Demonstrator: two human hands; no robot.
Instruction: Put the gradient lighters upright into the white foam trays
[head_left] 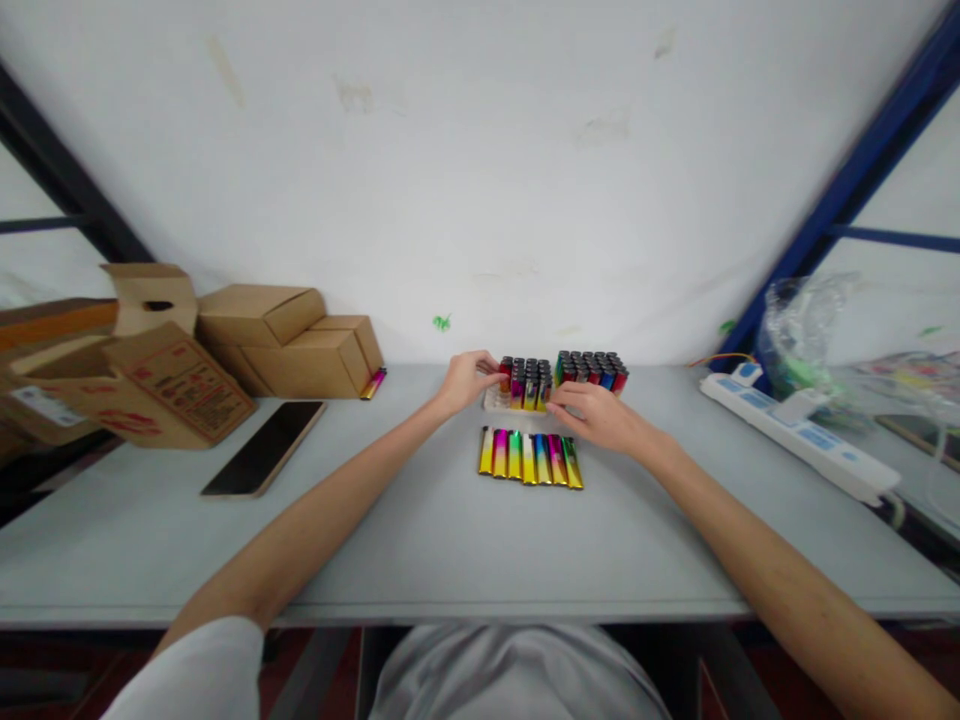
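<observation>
flanking lighter tray point(496, 402): left hand point(465, 380), right hand point(596, 412); fingers' closure hard to tell, tray mostly hidden.

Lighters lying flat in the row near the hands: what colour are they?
The flat lighters are metallic rainbow, gold shading into pink, green and blue, seen in the head view.

A stained white wall point(480, 150) is filling twelve o'clock behind the grey table point(420, 540). Dark shelf framing point(67, 190) is standing at ten o'clock, blue framing point(847, 190) at two.

Lighter row point(530, 457) before lighter tray point(523, 385)
</observation>
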